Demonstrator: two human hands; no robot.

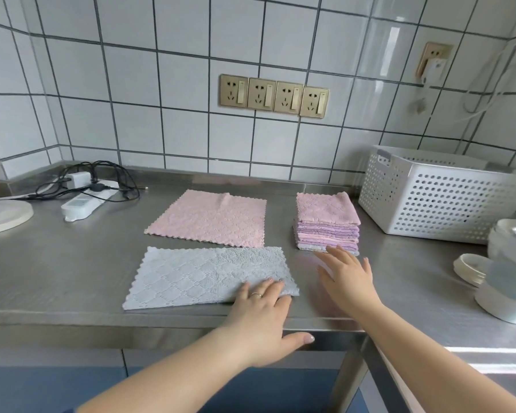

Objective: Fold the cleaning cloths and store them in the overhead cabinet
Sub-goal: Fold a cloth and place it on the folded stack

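Left hand (258, 314) flat, palm down, fingers spread, pressing the near right corner of the grey cloth (209, 277); thumb hangs over the table (57, 263) edge. A ring on one finger. Not gripping, only resting.

Far left on the table: part of a white round disc (3, 216). Beside it a white power strip (87, 199) with a charger plugged in and a tangle of black cables (102, 180) behind.

Grey cloth lies near the front edge, folded once into a long rectangle, fold toward the front. Just behind it, a pink cloth (210, 219) spread flat, unfolded, square; the two edges nearly touch.

On the tiled wall above, a row of four gold sockets (274, 95).

Right hand (347, 278) open, fingers extended, palm down, holding nothing. Fingertips reach the base of the stack (326, 223); whether they touch the lowest cloth, cannot tell. Slight blur on this hand.

The stack: folded cloths, pink and purple layers, a pink one on top, a grey one at the bottom. It stands right of the pink cloth, clear of it.

Right of the stack, a white perforated basket (438, 198) against the wall. Nearer, at the right edge, some white bowls (510, 263) and small lids (471, 268), blurred. A fifth socket (434, 59) higher on the wall with a white plug in it.
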